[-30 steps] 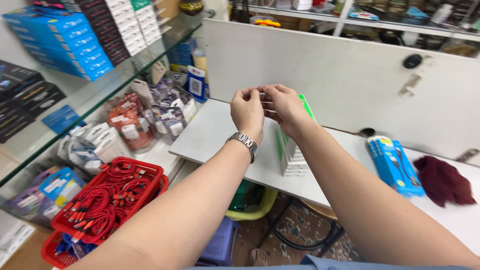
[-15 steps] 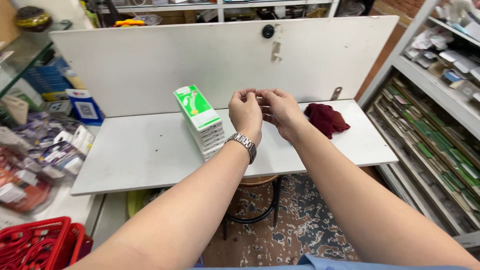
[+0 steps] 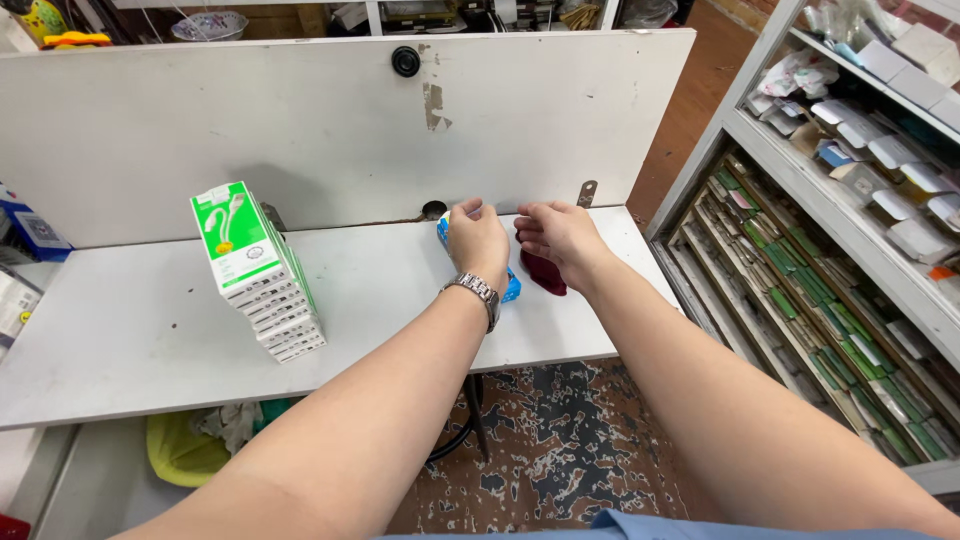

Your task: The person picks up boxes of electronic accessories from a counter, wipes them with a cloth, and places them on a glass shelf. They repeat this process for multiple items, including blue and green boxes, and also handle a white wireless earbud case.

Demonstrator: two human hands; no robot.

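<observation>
My left hand (image 3: 478, 240), with a metal watch (image 3: 474, 291) on its wrist, hovers over a blue box (image 3: 511, 289) lying on the white table (image 3: 130, 340). Its fingers are curled under and hidden by the back of the hand. My right hand (image 3: 558, 238) is a short gap to the right, above a dark red cloth (image 3: 545, 273), with its fingers bent towards the left hand. I see nothing between the two hands. Whether either hand touches the box or the cloth is not clear.
A leaning stack of several green and white flat boxes (image 3: 258, 272) stands on the table's left part. A white back panel (image 3: 330, 130) rises behind the table. Shelves (image 3: 830, 300) with rows of small packets run along the right. A patterned floor (image 3: 570, 450) lies below.
The view has swung right, from the red baskets and glass counter to the table's right end. My hands were raised and pinched together; now they are lower, slightly apart, over the blue box and cloth.
</observation>
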